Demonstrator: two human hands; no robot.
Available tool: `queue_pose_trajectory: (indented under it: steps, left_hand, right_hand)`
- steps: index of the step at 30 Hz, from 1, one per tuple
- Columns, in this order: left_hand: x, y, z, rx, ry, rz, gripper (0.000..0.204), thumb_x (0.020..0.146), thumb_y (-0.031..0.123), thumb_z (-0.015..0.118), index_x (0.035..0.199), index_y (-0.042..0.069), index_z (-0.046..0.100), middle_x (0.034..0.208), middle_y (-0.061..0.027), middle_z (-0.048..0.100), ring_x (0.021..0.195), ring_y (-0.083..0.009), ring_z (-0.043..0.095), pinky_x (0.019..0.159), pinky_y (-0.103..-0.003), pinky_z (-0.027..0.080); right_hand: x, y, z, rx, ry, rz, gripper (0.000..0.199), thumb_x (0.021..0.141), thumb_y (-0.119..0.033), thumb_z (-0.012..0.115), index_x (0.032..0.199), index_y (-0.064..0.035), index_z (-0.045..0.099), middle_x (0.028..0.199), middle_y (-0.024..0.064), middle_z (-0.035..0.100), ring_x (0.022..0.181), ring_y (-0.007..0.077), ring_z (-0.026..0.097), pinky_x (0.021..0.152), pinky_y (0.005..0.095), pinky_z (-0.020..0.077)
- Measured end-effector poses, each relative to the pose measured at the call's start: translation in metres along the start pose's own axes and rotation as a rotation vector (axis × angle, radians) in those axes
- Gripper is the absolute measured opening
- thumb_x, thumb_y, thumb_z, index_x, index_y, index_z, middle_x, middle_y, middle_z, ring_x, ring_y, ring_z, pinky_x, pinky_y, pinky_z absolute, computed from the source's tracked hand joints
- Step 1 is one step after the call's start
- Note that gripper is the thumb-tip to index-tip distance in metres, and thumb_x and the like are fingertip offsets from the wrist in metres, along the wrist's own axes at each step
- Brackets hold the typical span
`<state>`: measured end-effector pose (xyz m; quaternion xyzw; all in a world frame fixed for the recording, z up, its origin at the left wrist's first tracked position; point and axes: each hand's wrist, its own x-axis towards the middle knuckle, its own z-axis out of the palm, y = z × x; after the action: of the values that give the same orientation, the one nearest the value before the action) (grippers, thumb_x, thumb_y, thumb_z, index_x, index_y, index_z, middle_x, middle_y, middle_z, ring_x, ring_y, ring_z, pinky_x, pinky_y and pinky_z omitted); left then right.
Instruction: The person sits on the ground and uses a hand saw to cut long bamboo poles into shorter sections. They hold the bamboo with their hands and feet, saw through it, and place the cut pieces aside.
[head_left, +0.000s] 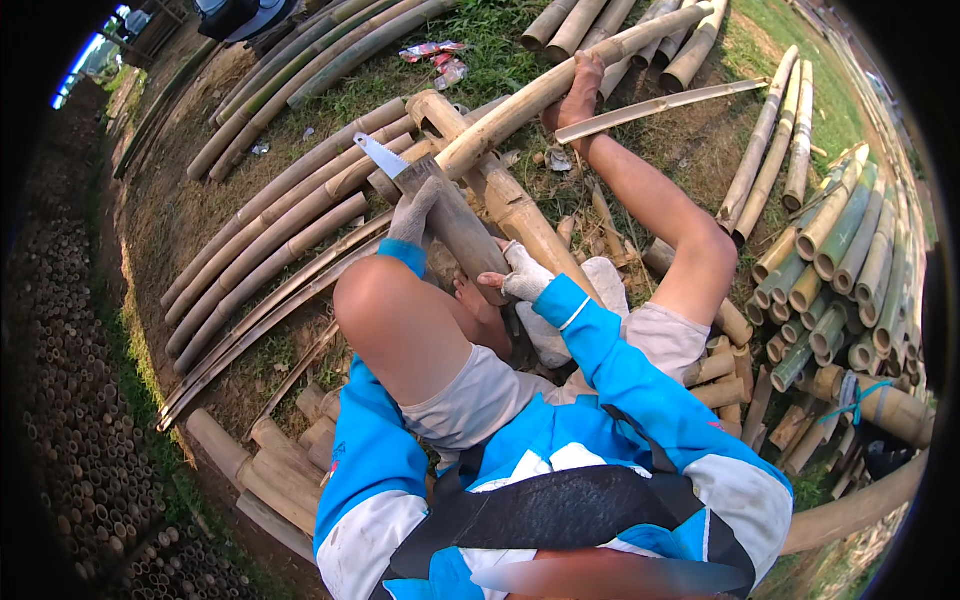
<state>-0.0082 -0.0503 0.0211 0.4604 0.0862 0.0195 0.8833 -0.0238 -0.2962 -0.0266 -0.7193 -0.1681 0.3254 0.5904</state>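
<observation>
A short, thick, grey-brown bamboo section [462, 222] slants in front of my knees. My gloved left hand [416, 212] is closed around its far left side, fingers curled over the edge. Close to its near end, my gloved right hand [522, 272] grips it, bare thumb and fingertips against the surface. A toothed saw blade [380, 155] sticks out past the far end; its handle is hidden. Beyond the section, a long bamboo pole [545, 85] lies across a thicker bamboo piece with a cut slot [515, 208]. My right foot [580, 95] presses on the pole.
Several bamboo poles [280, 225] lie at the left, with more cut stacks [850, 245] at the right. A split bamboo strip [660, 108] rests by my right shin. Short offcuts [725, 375] lie beside my right thigh. Crumpled wrappers [440, 58] lie in the grass.
</observation>
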Motion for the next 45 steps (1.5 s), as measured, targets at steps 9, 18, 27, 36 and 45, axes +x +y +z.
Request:
queue_pose_trajectory:
  steps: [9,18,27,36,45]
  left_hand:
    - [-0.004,-0.038,-0.031,0.593,0.485,-0.064,0.073,0.098,0.050,0.071,0.149,0.002,0.051,0.135,-0.0173,0.064,0.121,-0.0305,0.063,0.101,-0.045,0.052]
    - [0.028,-0.076,-0.017,0.527,0.518,0.243,0.075,0.087,0.037,0.085,0.146,0.000,0.056,0.136,-0.0231,0.066,0.126,-0.0338,0.064,0.105,-0.043,0.051]
    - [0.019,-0.050,0.004,0.585,0.586,0.191,0.045,0.102,0.040,0.071,0.123,0.000,0.068,0.108,-0.0094,0.073,0.092,-0.0209,0.066,0.085,-0.037,0.054]
    - [0.020,-0.051,-0.008,0.507,0.648,0.110,0.041,0.101,0.038,0.072,0.120,0.001,0.068,0.107,-0.0087,0.072,0.092,-0.0204,0.066,0.085,-0.037,0.055]
    - [0.030,-0.046,-0.010,0.419,0.670,0.076,0.038,0.101,0.037,0.073,0.116,0.003,0.067,0.106,-0.0081,0.071,0.092,-0.0199,0.066,0.085,-0.037,0.055]
  right_hand:
    - [-0.128,-0.030,-0.039,0.821,0.131,0.359,0.075,0.093,-0.033,0.078,0.148,0.0063,0.046,0.124,0.0224,0.069,0.105,0.0295,0.073,0.086,0.0387,0.0624]
    - [-0.309,-0.059,-0.143,0.888,0.275,0.019,0.092,0.088,-0.059,0.074,0.144,0.0076,0.045,0.123,0.0284,0.063,0.108,0.0387,0.069,0.094,0.0467,0.0609]
    - [-0.446,0.020,-0.138,0.823,1.091,0.154,0.058,0.094,-0.036,0.076,0.136,0.0001,0.057,0.110,0.0179,0.073,0.092,0.0345,0.075,0.083,0.0446,0.0632]
    - [-0.482,0.209,-0.096,-0.258,1.092,0.842,0.099,0.073,-0.047,0.090,0.145,0.0041,0.045,0.134,0.0283,0.059,0.125,0.0438,0.060,0.106,0.0438,0.0520]
    - [-0.455,0.164,-0.111,-0.452,1.038,1.084,0.115,0.065,-0.048,0.092,0.154,0.0024,0.038,0.155,0.0309,0.041,0.144,0.0458,0.044,0.118,0.0452,0.0429]
